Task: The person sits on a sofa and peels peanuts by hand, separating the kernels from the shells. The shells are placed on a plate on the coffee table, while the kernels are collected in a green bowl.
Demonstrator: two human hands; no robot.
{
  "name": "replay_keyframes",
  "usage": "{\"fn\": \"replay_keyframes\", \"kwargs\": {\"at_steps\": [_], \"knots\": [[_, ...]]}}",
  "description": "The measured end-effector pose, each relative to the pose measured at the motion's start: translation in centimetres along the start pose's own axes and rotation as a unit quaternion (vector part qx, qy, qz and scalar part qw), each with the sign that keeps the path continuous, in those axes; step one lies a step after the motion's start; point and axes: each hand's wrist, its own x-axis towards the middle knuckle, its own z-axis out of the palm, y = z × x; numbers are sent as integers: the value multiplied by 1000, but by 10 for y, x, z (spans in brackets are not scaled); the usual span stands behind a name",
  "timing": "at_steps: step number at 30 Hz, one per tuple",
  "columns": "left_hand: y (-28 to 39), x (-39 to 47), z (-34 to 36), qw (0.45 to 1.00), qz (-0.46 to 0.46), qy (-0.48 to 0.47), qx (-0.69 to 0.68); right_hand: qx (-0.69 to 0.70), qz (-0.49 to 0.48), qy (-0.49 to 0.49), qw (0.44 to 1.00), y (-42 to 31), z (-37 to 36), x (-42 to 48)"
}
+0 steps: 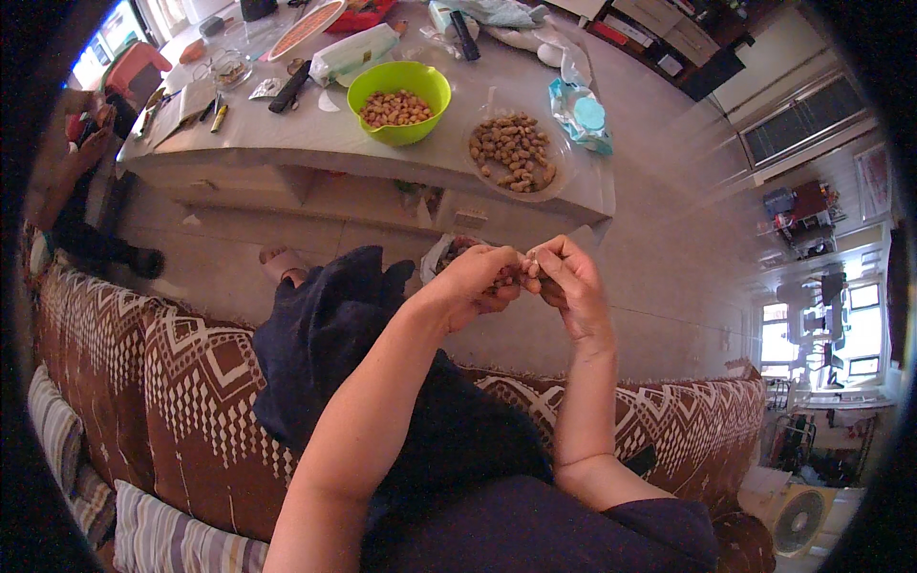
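Observation:
My left hand [478,276] and my right hand [573,283] meet above the floor, just in front of the coffee table. Between their fingertips is a peanut [531,266], pinched by my right thumb and fingers. My left fingers curl around more peanuts or shells, mostly hidden. Below and behind my left hand, a bag [445,252] with brownish contents is partly covered. On the table, a lime-green bowl [365,79] holds shelled reddish peanuts [397,109]. To its right, unshelled peanuts [512,147] lie in a clear shallow dish [494,188].
The coffee table [251,136] also carries a wet-wipe pack [584,114], a black remote control [290,87], a tissue pack [354,54] and a marker [219,119]. A patterned sofa [200,387] is beneath me. Another person's hand [93,147] shows at far left.

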Motion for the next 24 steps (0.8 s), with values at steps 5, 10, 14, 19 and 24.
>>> {"fn": "replay_keyframes", "kwargs": {"at_steps": [5,10,14,19,24], "knots": [[5,-5,7,1000,17,8,14,-15,-8,-18,1000,-5,-7,-2],[-4,2,1,994,26,26,101,25,-24,-18,999,-6,-2,-2],[-4,2,1,997,35,7,68,44,-21,-35,998,-5,-2,-2],[-6,2,2,997,42,-4,61,6,-28,-41,999,-8,-3,-5],[1,-3,6,999,25,6,35,-38,-41,-26,998,-6,-6,-2]]}}
